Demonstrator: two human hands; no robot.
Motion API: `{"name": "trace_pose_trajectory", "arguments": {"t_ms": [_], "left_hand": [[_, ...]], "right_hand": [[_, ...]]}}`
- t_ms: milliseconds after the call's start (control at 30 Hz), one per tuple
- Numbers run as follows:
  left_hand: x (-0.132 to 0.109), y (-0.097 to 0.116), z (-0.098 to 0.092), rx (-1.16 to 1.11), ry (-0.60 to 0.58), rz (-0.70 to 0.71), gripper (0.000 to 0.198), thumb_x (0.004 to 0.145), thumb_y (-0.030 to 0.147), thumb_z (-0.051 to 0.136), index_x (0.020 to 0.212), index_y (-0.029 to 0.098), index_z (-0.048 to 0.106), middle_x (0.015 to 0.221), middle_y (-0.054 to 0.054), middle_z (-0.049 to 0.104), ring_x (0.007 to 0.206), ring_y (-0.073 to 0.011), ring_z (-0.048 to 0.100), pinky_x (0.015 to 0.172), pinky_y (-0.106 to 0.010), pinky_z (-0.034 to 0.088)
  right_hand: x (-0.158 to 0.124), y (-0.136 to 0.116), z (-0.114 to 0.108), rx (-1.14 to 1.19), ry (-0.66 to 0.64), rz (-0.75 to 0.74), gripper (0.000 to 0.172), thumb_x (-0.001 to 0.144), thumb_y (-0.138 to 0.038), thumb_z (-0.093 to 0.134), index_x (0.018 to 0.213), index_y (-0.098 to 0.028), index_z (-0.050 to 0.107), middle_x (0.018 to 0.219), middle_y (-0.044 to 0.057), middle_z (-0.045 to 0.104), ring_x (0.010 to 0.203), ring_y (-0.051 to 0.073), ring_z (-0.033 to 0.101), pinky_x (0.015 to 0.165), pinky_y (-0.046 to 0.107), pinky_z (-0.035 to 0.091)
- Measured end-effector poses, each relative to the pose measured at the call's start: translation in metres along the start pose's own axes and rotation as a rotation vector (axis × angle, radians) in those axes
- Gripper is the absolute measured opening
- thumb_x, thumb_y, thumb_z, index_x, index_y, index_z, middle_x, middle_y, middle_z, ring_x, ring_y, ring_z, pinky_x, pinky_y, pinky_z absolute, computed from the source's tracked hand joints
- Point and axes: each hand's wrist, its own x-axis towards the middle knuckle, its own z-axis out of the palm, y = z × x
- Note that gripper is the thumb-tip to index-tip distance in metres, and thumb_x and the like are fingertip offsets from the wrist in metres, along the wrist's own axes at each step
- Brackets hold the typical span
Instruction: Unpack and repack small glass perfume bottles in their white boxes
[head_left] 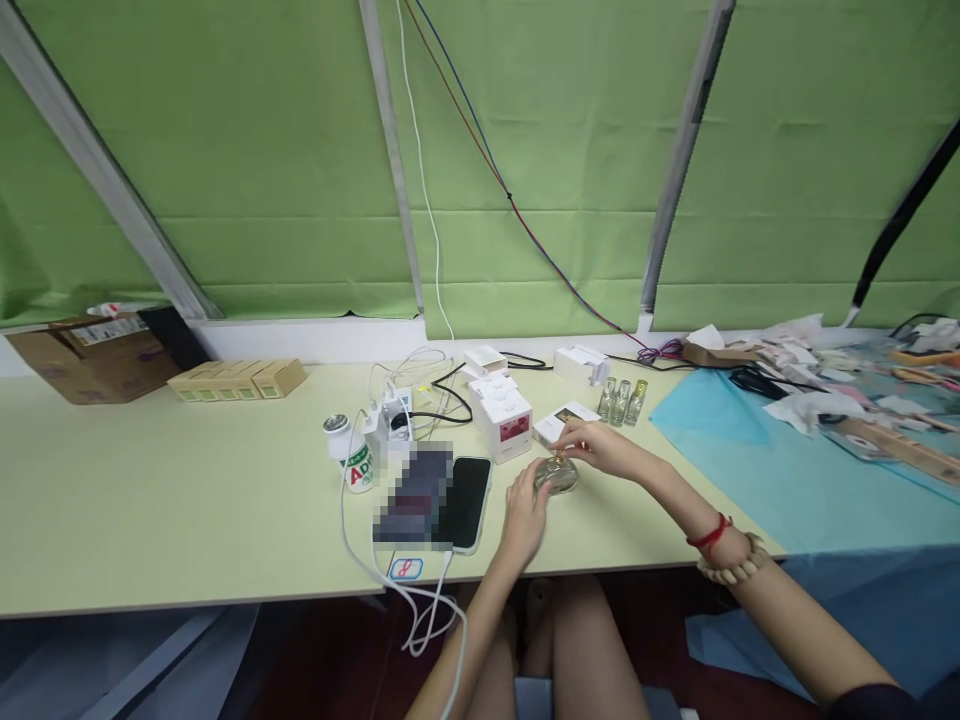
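Observation:
A rounded clear glass perfume bottle with a gold-coloured neck rests on the pale yellow table. My left hand steadies its left side, fingers curled against the glass. With the fingertips of my right hand I pinch the gold top of the bottle; whether that piece is a cap or a sprayer is too small to tell. Behind my right hand lies a flat white box with a dark picture. Several small glass bottles with gold and silver tops stand just beyond.
Left of my hands are white boxes, a black-screened phone, a blurred-out item, a white bottle and cables with a power strip. Brown cartons stand far left. Blue sheeting with piled scraps and tools covers the right.

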Motion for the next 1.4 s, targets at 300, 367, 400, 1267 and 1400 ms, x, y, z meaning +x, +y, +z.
{"name": "trace_pose_trajectory", "arguments": {"t_ms": [300, 367, 400, 1267, 1400], "left_hand": [[-0.007, 0.009, 0.004, 0.17, 0.112, -0.006, 0.067, 0.072, 0.047, 0.057, 0.129, 0.02, 0.033, 0.094, -0.005, 0.053, 0.091, -0.0158, 0.049, 0.092, -0.035, 0.037], [-0.006, 0.008, 0.003, 0.121, 0.084, 0.01, 0.07, 0.073, 0.05, 0.056, 0.132, 0.022, 0.03, 0.109, -0.008, 0.051, 0.104, -0.0177, 0.048, 0.099, -0.037, 0.034], [-0.005, 0.008, 0.003, 0.079, 0.068, 0.007, 0.07, 0.075, 0.051, 0.053, 0.134, 0.023, 0.029, 0.119, -0.01, 0.048, 0.113, -0.019, 0.045, 0.102, -0.039, 0.031], [0.02, 0.003, 0.016, 0.022, 0.045, 0.003, 0.041, 0.062, 0.045, 0.069, 0.088, 0.018, 0.053, 0.091, -0.002, 0.06, 0.091, -0.0157, 0.054, 0.083, -0.028, 0.039], [0.02, 0.004, 0.016, -0.13, 0.027, -0.029, 0.041, 0.059, 0.044, 0.071, 0.084, 0.016, 0.054, 0.083, -0.001, 0.063, 0.075, -0.0113, 0.056, 0.072, -0.023, 0.041]], "right_hand": [[-0.001, -0.002, 0.005, -0.047, 0.086, 0.085, 0.023, 0.082, -0.031, 0.059, 0.099, -0.02, 0.069, 0.096, 0.005, 0.061, 0.074, 0.008, 0.051, 0.067, 0.019, 0.037], [-0.001, 0.0, 0.007, -0.023, 0.099, 0.062, 0.023, 0.083, -0.031, 0.058, 0.101, -0.022, 0.069, 0.096, 0.004, 0.061, 0.079, 0.009, 0.052, 0.069, 0.019, 0.038], [-0.001, 0.001, 0.008, -0.006, 0.102, 0.046, 0.023, 0.083, -0.03, 0.057, 0.102, -0.024, 0.069, 0.097, 0.004, 0.061, 0.082, 0.01, 0.053, 0.07, 0.019, 0.039], [-0.015, -0.004, 0.01, 0.254, 0.131, 0.057, 0.041, 0.077, -0.038, 0.063, 0.114, -0.022, 0.063, 0.108, 0.005, 0.06, 0.095, 0.012, 0.056, 0.075, 0.021, 0.042], [-0.002, -0.015, 0.009, 0.28, 0.304, 0.123, 0.042, 0.084, -0.043, 0.052, 0.117, -0.019, 0.059, 0.111, 0.007, 0.058, 0.095, 0.011, 0.056, 0.074, 0.02, 0.044]]}}
